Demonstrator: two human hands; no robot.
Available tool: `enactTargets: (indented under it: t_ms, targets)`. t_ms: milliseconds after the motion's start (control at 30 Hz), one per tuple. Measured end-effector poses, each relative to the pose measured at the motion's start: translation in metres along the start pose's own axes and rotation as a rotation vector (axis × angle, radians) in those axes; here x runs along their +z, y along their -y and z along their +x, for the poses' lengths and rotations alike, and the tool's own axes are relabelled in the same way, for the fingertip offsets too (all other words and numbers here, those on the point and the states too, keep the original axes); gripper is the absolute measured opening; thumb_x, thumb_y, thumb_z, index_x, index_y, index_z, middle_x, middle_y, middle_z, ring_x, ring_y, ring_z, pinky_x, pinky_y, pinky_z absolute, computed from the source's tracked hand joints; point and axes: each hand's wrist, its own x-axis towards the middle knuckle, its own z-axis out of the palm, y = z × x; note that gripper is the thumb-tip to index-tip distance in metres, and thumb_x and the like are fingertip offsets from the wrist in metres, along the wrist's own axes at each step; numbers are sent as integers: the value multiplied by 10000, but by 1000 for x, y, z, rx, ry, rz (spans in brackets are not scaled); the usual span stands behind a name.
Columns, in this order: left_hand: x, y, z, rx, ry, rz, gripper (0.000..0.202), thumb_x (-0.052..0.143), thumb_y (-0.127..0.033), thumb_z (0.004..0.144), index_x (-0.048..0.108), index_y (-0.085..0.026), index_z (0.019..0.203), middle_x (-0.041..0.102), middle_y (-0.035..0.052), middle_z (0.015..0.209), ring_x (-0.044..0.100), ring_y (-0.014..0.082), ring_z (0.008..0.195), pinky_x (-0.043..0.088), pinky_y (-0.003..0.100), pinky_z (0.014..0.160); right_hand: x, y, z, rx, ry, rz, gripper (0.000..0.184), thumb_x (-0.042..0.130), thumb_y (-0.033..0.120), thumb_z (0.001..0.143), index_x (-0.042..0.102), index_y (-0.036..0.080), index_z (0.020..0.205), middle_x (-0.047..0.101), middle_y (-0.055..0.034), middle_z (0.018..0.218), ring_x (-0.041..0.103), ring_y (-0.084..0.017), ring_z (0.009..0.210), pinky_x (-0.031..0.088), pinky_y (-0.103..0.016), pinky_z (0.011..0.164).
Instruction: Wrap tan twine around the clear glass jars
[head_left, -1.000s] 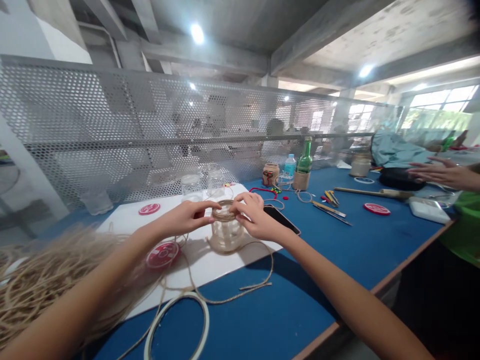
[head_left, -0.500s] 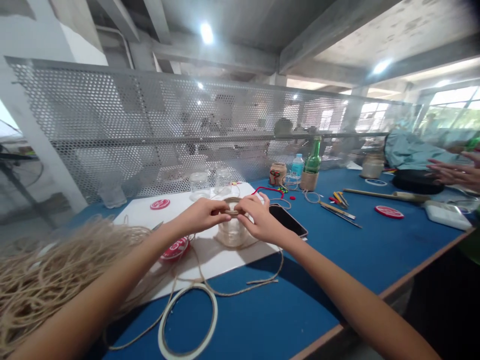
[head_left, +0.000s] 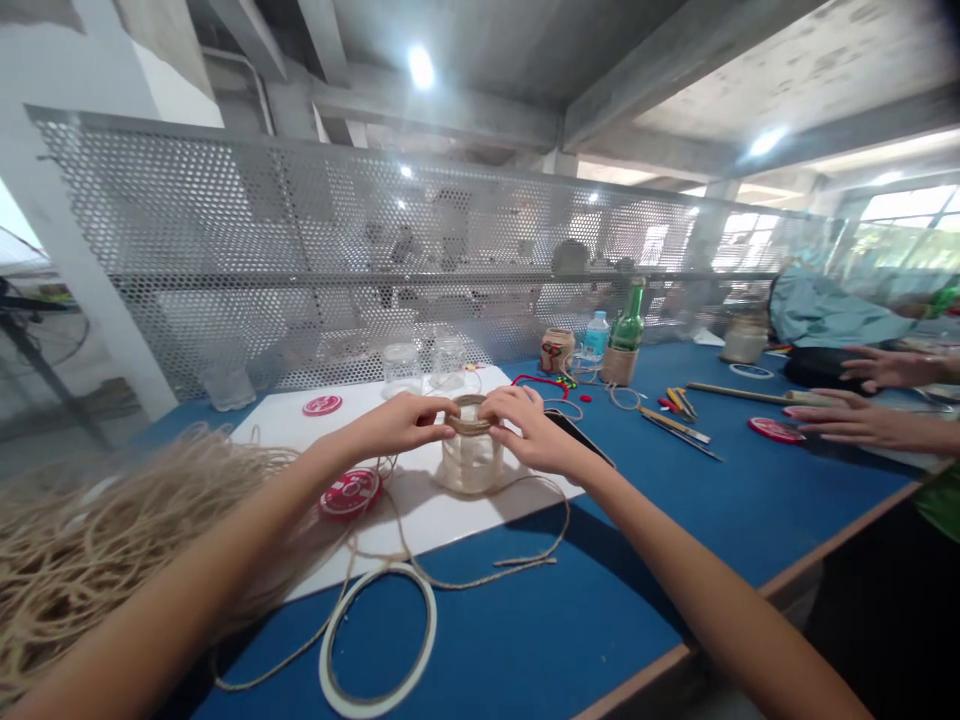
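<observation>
Jar (head_left: 471, 462) stands on the board (head_left: 450, 515). Left hand (head_left: 401, 422) and right hand (head_left: 534, 432) still pinch twine (head_left: 469, 426) at its neck. Fingertips have drawn closer, and the wrap looks snugger.

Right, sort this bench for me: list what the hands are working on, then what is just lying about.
In use:
- left hand and right hand, both pinching the twine wound round the neck of the glass jar
- loose twine heap at the left

Lying about:
- red lid
- white ring
- phone
- green bottle
- empty jars
</observation>
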Motion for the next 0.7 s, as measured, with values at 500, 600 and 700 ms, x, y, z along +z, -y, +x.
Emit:
enactTargets:
  t_ms: [500, 600, 700]
  targets:
    - [6, -11, 3, 17, -21, -82, 263, 469, -387, 849, 596, -157, 857, 545, -10, 643, 457, 96, 580, 325, 207, 543, 9, 14, 2, 92, -50, -39, 93, 440, 221, 847, 524, 209, 885, 583, -27, 908, 441, -198, 1026, 175, -447, 975]
    - [4, -3, 2, 51, -9, -102, 345, 462, -409, 854, 545, -177, 1094, 483, -35, 587, 409, 91, 526, 297, 203, 510, 5, 13, 3, 94, -38, -17, 91, 448, 205, 839, 527, 209, 885, 593, -22, 900, 447, -197, 1021, 193, -444, 962]
    - [0, 4, 0, 26, 26, -119, 408, 460, -442, 850, 518, -198, 1172, 433, -46, 568, 372, 87, 505, 277, 200, 492, 1, 9, 2, 66, -21, -8, 93, 450, 193, 840, 528, 212, 888, 595, -16, 901, 445, -194, 1040, 192, -444, 966]
